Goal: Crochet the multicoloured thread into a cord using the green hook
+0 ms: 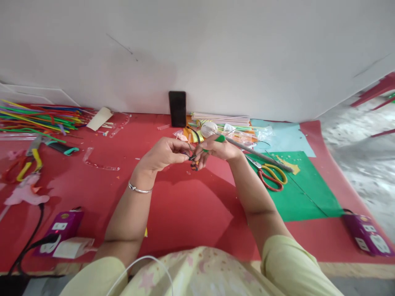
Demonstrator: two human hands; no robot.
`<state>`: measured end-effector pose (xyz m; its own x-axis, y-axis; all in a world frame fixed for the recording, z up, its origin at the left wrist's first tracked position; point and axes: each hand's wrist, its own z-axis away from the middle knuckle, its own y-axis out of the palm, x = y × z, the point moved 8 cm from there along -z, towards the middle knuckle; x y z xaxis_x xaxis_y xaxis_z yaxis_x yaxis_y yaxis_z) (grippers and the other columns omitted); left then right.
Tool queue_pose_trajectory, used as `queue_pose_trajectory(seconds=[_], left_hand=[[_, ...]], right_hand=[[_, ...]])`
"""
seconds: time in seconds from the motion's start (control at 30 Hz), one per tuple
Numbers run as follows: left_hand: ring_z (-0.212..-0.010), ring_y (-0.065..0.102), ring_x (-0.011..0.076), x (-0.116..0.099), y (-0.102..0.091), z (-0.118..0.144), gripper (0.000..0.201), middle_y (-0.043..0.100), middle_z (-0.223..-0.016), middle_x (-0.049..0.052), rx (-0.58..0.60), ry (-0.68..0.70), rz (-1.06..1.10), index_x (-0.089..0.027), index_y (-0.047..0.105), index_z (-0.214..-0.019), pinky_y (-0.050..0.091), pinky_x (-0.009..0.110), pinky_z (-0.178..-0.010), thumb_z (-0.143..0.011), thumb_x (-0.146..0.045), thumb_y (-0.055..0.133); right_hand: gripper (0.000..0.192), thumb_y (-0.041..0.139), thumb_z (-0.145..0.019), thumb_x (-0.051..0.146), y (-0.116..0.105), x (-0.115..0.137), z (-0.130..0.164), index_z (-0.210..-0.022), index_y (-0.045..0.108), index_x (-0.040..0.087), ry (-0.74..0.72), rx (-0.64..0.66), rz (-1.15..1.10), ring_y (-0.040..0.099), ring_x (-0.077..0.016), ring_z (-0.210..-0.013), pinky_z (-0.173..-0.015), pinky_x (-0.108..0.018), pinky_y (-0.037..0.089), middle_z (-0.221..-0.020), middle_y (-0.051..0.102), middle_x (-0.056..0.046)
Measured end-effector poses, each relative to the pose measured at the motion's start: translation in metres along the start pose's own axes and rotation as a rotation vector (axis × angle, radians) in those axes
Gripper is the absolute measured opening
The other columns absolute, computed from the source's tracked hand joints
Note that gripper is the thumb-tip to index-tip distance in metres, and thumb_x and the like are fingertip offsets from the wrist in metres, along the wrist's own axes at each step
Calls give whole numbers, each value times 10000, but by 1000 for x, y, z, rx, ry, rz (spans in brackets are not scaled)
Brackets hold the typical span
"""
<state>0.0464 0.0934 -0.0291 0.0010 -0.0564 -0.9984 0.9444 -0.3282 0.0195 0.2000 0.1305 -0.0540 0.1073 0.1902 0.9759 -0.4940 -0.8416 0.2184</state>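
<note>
My left hand [162,155] is closed in a pinch, thumb and forefinger on a small dark and orange piece [194,165]. Facing it, my right hand [216,148] grips a slim green-handled cutting tool [220,139]; its dark metal tip meets the piece between both hands. Whether the tool is small scissors or pliers cannot be made out. Fingers cover much of the piece. Just behind the hands lie a white ball [209,129] and a dark curved strip [194,133].
A phone [177,109] leans on the white wall. Scissors [271,176] and a grey rod [262,154] rest over a green sheet [305,193]. Coloured pipe cleaners [40,117], pliers [32,158], a pink glue gun [26,191] and a purple power strip [63,230] occupy the left.
</note>
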Motion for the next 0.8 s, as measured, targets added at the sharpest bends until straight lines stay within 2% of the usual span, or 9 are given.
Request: queue_pose_trajectory(seconds=[0.1,0.2,0.3,0.33,0.4,0.5,0.57,0.67,0.8], left_hand=[[-675,652,150,1,-2,1,300,805,-768,46,-27,-38,-3,-174,948,-931,519,275,-645,-632,-174,920],[-702,663,158,-1,-7,2,290,813,-783,56,-103,-29,-10,-176,947,-924,511,271,-636,-633,-172,949],[-758,700,169,-6,-19,1,254,845,-852,89,-280,56,60,-177,932,-860,510,257,-626,-616,-191,1001],[-735,689,154,-6,-23,0,269,847,-857,89,-340,80,111,-178,929,-856,493,245,-604,-601,-193,1016],[-581,558,79,-4,-29,0,327,823,-811,57,-433,93,240,-180,931,-886,384,214,-506,-574,-182,1028],[-462,358,6,-1,-27,-3,359,765,-736,14,-397,43,397,-168,921,-906,237,196,-446,-564,-166,1030],[-455,338,1,-2,-23,-3,339,721,-686,-1,-326,17,456,-156,912,-894,216,192,-449,-574,-161,1023],[-451,315,13,-5,-22,-1,336,647,-608,-26,-243,-14,454,-141,916,-922,194,209,-450,-599,-158,1007],[-429,305,33,1,-27,1,386,560,-527,-52,-168,-82,356,-122,934,-981,190,239,-458,-600,-163,980]], right_hand=[[446,784,-1017,531,1,9,5,-927,854,100,-24,-38,94,833,-243,-609,-593,-341,710,-899,896,-169],[504,676,-1114,578,7,25,10,-995,849,119,-108,-97,289,860,-250,-724,-711,-369,734,-914,888,-153],[516,529,-1209,535,19,50,13,-1000,824,168,-339,-219,684,847,-235,-874,-871,-391,714,-958,865,-127],[496,513,-1221,508,25,56,15,-1005,818,183,-435,-272,844,836,-240,-939,-927,-407,701,-1000,860,-128],[419,525,-1222,466,36,60,16,-1099,818,194,-597,-376,1125,818,-280,-1119,-1038,-466,680,-1161,853,-156],[378,534,-1224,424,44,48,12,-1263,810,169,-695,-460,1381,802,-314,-1284,-1112,-503,676,-1363,815,-207],[384,536,-1225,406,46,41,11,-1324,801,148,-755,-476,1468,795,-325,-1338,-1142,-504,677,-1401,802,-228],[425,540,-1224,473,43,39,14,-1390,788,171,-801,-429,1454,786,-322,-1378,-1157,-502,687,-1422,796,-214],[395,576,-1214,495,44,52,19,-1418,775,222,-845,-273,1330,804,-282,-1345,-1132,-467,700,-1415,810,-167]])
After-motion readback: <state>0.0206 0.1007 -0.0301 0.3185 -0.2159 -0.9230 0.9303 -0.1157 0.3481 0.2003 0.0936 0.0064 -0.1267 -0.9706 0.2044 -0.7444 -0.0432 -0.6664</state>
